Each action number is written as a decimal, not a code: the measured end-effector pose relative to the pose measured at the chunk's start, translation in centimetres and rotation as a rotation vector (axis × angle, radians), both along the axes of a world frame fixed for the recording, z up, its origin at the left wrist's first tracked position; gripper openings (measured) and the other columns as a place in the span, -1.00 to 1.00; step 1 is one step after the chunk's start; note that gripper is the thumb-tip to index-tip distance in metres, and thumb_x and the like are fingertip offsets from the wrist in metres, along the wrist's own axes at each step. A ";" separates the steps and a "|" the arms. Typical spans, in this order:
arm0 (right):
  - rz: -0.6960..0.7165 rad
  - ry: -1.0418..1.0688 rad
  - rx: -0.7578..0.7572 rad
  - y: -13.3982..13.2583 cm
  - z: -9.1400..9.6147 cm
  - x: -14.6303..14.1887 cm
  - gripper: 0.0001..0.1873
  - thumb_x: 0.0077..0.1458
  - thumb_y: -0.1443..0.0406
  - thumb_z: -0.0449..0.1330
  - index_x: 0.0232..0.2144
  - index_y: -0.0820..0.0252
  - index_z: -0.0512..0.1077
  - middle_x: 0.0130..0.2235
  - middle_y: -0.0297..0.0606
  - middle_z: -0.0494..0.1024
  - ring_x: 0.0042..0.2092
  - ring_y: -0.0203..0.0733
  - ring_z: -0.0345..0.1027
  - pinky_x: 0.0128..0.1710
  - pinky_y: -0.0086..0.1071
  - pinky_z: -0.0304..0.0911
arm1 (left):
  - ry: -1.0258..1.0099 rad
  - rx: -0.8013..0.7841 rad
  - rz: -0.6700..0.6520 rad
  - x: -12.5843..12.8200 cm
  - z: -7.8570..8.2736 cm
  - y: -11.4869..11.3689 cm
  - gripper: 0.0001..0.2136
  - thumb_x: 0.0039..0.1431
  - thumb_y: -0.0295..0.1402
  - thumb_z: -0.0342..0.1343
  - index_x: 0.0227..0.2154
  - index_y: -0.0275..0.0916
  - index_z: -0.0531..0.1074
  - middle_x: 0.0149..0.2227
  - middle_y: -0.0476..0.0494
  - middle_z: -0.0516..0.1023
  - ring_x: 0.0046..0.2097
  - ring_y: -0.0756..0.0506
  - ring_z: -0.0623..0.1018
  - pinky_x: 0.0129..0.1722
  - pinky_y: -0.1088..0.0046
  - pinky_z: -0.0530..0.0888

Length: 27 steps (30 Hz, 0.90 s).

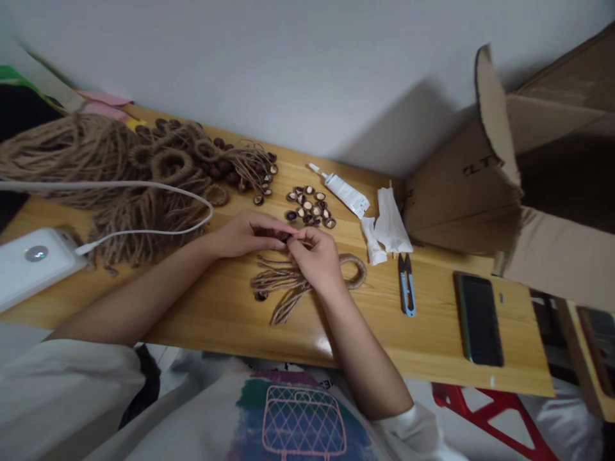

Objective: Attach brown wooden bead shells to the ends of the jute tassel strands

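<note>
My left hand (pixel 243 234) and my right hand (pixel 314 256) meet over the wooden table (pixel 432 320), fingers pinched together on a small dark nut shell (pixel 285 239). Under my right hand lies a jute twine piece (pixel 288 282) with a wrapped ring (pixel 355 269) and loose strands, one tipped with a shell. A cluster of several loose nut shells (pixel 310 206) sits just beyond my hands.
A big pile of jute rings and tassels (pixel 144 173) fills the back left. A white power bank (pixel 33 262) with cable lies at left. Glue tube (pixel 342 190), crumpled white wrappers (pixel 389 224), blue thread snips (pixel 407 282), a phone (pixel 478 317) and a cardboard box (pixel 504 173) are at right.
</note>
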State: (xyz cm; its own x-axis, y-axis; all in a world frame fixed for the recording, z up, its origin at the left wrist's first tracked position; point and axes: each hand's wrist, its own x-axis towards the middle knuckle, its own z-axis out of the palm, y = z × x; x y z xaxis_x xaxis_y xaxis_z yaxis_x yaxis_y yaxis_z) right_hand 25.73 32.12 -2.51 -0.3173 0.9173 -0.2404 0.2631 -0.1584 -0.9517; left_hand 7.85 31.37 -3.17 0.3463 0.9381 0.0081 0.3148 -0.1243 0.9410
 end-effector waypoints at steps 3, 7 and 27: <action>0.001 -0.006 0.004 0.0 -0.1 0.0 -0.80 -0.14 0.18 0.09 -0.56 0.21 0.37 -0.55 -0.39 0.41 -0.47 -0.35 0.22 -0.43 -0.48 0.11 | -0.011 -0.002 0.004 0.0 -0.1 0.0 -0.71 0.02 -0.25 0.25 -0.16 -0.19 0.57 -0.16 -0.09 0.64 -0.14 -0.05 0.60 -0.10 0.51 0.47; 0.002 -0.010 -0.013 0.0 -0.1 0.0 -0.80 -0.14 0.18 0.10 -0.55 0.21 0.38 -0.55 -0.39 0.41 -0.48 -0.36 0.21 -0.44 -0.49 0.10 | -0.023 0.007 -0.002 -0.1 -0.3 0.0 -0.71 0.02 -0.28 0.26 -0.15 -0.19 0.57 -0.16 -0.10 0.64 -0.15 -0.05 0.60 -0.11 0.52 0.47; -0.005 -0.016 -0.021 0.0 0.0 -0.1 -0.85 -0.15 0.23 0.09 -0.56 0.20 0.37 -0.54 -0.39 0.43 -0.46 -0.35 0.24 -0.43 -0.49 0.13 | -0.027 0.005 -0.016 -0.1 0.0 0.1 -0.72 0.03 -0.32 0.24 -0.15 -0.21 0.56 -0.16 -0.12 0.64 -0.15 -0.05 0.60 -0.12 0.51 0.47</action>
